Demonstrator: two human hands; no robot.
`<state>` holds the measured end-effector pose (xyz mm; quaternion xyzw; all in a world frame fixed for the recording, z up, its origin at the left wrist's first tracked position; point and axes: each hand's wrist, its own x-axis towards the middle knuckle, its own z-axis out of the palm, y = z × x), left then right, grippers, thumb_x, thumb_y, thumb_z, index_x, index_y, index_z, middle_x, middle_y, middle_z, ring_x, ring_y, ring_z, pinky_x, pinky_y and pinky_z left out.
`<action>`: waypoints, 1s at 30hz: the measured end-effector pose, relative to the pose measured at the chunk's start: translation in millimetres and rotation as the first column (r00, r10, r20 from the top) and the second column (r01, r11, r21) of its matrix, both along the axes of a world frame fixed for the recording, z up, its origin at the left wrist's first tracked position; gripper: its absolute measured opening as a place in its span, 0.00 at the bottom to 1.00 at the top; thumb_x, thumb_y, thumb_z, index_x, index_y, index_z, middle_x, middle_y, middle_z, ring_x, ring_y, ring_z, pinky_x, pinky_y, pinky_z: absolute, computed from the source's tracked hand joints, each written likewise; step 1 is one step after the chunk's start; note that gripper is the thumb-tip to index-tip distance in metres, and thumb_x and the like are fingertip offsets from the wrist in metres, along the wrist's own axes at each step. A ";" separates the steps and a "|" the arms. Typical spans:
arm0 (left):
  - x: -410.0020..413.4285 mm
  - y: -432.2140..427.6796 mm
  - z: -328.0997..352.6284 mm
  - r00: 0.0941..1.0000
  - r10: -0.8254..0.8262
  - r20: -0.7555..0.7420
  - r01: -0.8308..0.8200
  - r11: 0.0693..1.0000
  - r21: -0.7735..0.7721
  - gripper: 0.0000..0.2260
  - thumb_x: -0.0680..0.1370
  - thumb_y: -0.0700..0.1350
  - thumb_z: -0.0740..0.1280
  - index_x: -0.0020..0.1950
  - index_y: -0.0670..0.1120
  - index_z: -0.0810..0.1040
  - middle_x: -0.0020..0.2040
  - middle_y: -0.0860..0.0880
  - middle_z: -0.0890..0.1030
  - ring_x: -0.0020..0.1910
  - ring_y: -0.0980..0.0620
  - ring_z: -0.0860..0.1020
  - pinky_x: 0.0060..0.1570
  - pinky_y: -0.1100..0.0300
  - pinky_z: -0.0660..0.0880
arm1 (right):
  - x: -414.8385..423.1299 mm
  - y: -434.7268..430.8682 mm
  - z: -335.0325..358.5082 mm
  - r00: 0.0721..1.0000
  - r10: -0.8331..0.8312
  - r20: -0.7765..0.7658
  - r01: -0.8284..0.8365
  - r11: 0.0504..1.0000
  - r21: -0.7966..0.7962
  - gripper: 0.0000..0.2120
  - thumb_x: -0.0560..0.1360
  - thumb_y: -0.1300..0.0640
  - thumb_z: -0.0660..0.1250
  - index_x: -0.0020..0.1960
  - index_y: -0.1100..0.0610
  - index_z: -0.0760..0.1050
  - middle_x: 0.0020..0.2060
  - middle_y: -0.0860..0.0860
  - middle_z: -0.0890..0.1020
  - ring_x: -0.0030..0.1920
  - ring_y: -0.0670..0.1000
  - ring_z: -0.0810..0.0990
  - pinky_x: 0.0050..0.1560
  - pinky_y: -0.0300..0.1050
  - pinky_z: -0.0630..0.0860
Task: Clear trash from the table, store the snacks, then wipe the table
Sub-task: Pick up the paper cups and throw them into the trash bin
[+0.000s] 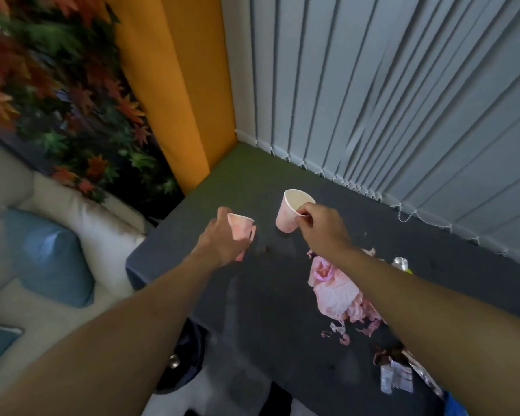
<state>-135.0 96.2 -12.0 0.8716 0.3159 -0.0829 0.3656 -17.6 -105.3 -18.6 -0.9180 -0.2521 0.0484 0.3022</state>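
Observation:
My left hand (222, 238) grips a pink paper cup (241, 228) above the far left part of the dark grey table (270, 310). My right hand (318, 226) pinches the rim of a second pink paper cup (288, 213), tilted and lifted just off the table. Crumpled pink paper (336, 286) with torn shreds lies on the table under my right forearm. An opened snack wrapper (395, 373) lies near the front right. A small clear plastic item (400, 262) sits behind my right arm.
A white sofa (81, 223) with a blue cushion (54, 256) stands left of the table. Grey vertical blinds (403, 115) run along the far side. An orange pillar (174, 100) and leafy wall decoration (57, 94) fill the back left.

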 end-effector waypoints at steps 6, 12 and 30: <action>-72.0 62.3 -2.1 0.989 0.145 -0.001 -0.145 0.989 0.009 0.32 0.72 0.59 0.73 0.67 0.48 0.62 0.63 0.42 0.74 0.61 0.39 0.75 0.60 0.43 0.75 | -53.4 81.9 1.5 0.991 0.130 -0.027 -0.130 0.991 0.008 0.06 0.77 0.58 0.66 0.52 0.55 0.80 0.49 0.54 0.84 0.48 0.57 0.81 0.47 0.52 0.79; -156.7 129.6 -15.3 0.970 0.244 -0.006 -0.244 0.970 0.021 0.32 0.74 0.52 0.74 0.71 0.43 0.63 0.62 0.40 0.74 0.60 0.37 0.76 0.51 0.53 0.71 | -121.2 161.0 -6.3 0.977 0.198 -0.075 -0.199 0.980 -0.010 0.05 0.77 0.58 0.65 0.49 0.54 0.80 0.47 0.51 0.84 0.47 0.54 0.80 0.45 0.46 0.76; -303.5 220.1 -135.1 0.932 0.310 -0.187 -0.335 0.934 -0.121 0.28 0.74 0.55 0.72 0.65 0.44 0.64 0.60 0.40 0.77 0.56 0.38 0.78 0.55 0.46 0.76 | -285.0 259.5 -112.7 0.926 0.348 -0.147 -0.360 0.931 -0.062 0.05 0.78 0.56 0.66 0.46 0.58 0.75 0.44 0.51 0.80 0.40 0.56 0.79 0.39 0.54 0.76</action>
